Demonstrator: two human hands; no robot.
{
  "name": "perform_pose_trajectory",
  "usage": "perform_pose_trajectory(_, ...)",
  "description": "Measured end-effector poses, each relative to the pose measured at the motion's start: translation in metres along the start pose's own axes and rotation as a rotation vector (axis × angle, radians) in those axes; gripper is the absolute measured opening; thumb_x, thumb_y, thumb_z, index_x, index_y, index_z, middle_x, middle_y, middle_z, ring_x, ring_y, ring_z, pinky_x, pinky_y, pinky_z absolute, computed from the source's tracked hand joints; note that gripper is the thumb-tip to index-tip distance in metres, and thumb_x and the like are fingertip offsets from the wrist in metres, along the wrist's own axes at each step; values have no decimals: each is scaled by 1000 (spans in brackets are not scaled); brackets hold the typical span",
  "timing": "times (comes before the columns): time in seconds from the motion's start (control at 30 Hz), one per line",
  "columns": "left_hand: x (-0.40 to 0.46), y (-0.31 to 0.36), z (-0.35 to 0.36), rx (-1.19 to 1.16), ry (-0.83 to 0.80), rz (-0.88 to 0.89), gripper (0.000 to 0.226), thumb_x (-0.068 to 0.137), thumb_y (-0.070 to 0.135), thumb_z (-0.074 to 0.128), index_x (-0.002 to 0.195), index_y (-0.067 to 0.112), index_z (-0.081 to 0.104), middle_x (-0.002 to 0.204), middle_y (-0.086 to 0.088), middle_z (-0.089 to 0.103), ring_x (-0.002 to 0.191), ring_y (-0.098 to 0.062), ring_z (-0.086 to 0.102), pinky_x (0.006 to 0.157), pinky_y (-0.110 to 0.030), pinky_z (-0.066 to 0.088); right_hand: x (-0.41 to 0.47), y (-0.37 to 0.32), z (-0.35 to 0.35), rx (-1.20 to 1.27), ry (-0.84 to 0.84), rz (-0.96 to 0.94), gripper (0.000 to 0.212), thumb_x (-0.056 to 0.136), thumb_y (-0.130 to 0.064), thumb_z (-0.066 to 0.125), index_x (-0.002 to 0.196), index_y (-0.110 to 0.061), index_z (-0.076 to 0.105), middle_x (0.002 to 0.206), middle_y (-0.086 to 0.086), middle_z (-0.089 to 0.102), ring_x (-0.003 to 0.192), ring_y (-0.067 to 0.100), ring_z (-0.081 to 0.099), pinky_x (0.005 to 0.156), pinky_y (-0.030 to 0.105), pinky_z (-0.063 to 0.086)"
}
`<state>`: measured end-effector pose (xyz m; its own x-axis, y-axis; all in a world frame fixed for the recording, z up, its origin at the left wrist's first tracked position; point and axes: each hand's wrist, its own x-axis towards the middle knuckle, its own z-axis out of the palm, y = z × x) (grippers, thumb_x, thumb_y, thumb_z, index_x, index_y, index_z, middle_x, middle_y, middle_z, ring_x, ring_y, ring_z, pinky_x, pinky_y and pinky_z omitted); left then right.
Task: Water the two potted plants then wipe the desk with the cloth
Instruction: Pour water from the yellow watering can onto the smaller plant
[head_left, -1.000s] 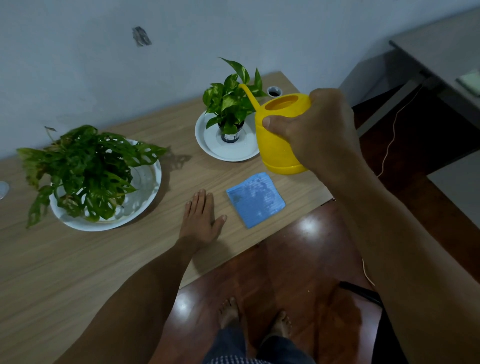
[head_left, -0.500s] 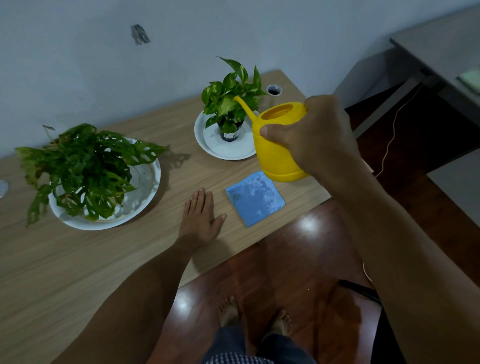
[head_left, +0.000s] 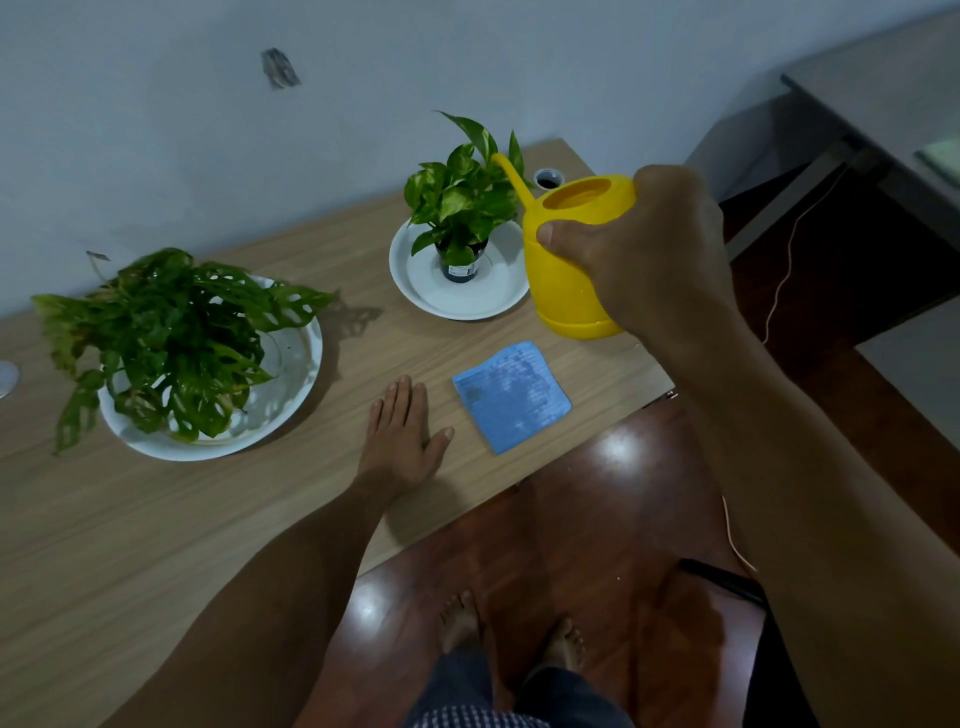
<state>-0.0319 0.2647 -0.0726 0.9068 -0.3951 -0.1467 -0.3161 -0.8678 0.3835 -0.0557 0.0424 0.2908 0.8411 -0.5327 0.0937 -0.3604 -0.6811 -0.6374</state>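
While a small grey disc (head_left: 7, 378) sits cut off at the far left edge on the table (head_left: 130, 530), the big plant (head_left: 166, 332) spreads its holed leaves over a wide white plate (head_left: 291, 395) at centre left, some leaves hanging past the plate's left rim. Right of that plate, at lower centre, the left hand (head_left: 402, 441) lies flat on the table, palm down, fingers straight and together, thumb out to the right; its grip is released and holds nothing. Just right of the thumb, apart from it, the blue cloth (head_left: 511, 396) lies folded square near the table's front edge, with darker patches on it. Above the cloth, at upper centre, the small plant (head_left: 465, 200) stands upright in a dark pot (head_left: 460, 267) on a smaller white plate (head_left: 498, 296). Behind it a round hole (head_left: 548, 179) shows in the tabletop. At upper right the right hand (head_left: 644, 254) has its grip clenched round the yellow can (head_left: 563, 275), lifted off the table and tipped left, spout (head_left: 514, 179) up among the small plant's leaves. Bare feet (head_left: 511, 631) stand on the glossy brown floor (head_left: 597, 519) at the bottom.
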Motion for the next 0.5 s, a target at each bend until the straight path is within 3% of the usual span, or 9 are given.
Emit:
perform_pose_trajectory(0.13,0,0,0,3,-14,-11,89,97,66,33,164,11,11,172,-13,3,160,-28,-2,128,-44,-3,3,1,4,17,28,-37,58,75,-56,82,93,-16,45,92,1,45,86,17,43,50,18,21)
perform_pose_trajectory(0.3,1,0,1,16,-14,-18,87,100,64,36,164,12,10,173,-12,2,160,-27,-3,127,-42,-5,3,2,5,34,-1,-86,55,76,-55,82,94,-19,45,94,0,46,87,16,43,52,16,22)
perform_pose_trajectory(0.4,1,0,1,21,-23,-19,87,100,65,35,164,13,9,173,-11,0,160,-26,-4,127,-41,-7,1,2,5,27,-35,-87,50,76,-53,83,84,-28,41,94,-3,43,83,13,40,48,10,21)
perform_pose_trajectory(0.5,0,0,1,27,-13,-14,87,100,65,35,164,12,11,173,-12,3,160,-28,-1,126,-40,-6,-1,4,5,4,-57,-71,61,75,-52,84,68,-29,28,74,-5,37,62,12,35,48,18,22)
